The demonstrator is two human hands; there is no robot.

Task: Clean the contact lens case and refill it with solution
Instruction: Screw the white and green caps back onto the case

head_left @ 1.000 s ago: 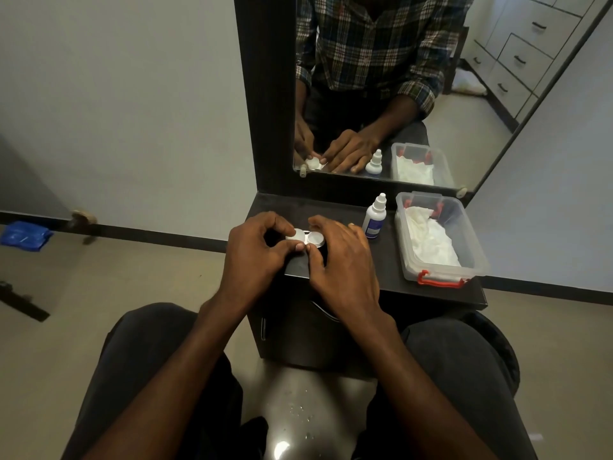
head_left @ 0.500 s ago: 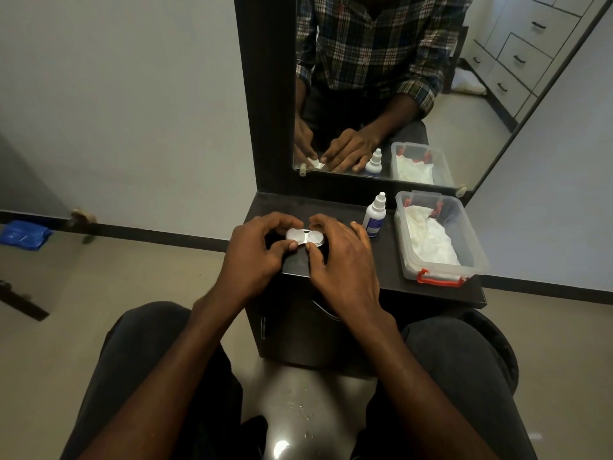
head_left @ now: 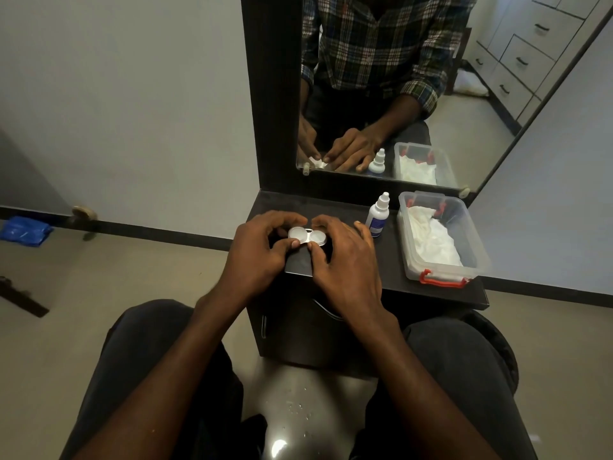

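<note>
The contact lens case (head_left: 306, 236) lies near the front edge of the dark worktop (head_left: 391, 270), with its two round white wells side by side. My left hand (head_left: 257, 255) has its fingers closed around the left well, the thumb pressing at its front. My right hand (head_left: 345, 260) has its fingers closed on the right well in the same way. Just to the right of my right hand a small white solution bottle (head_left: 378, 215) stands upright. Beside it sits a clear plastic box (head_left: 477, 257) with red latches, and white tissue (head_left: 431, 237) lies inside. A mirror (head_left: 497, 104) stands behind the worktop.
</note>
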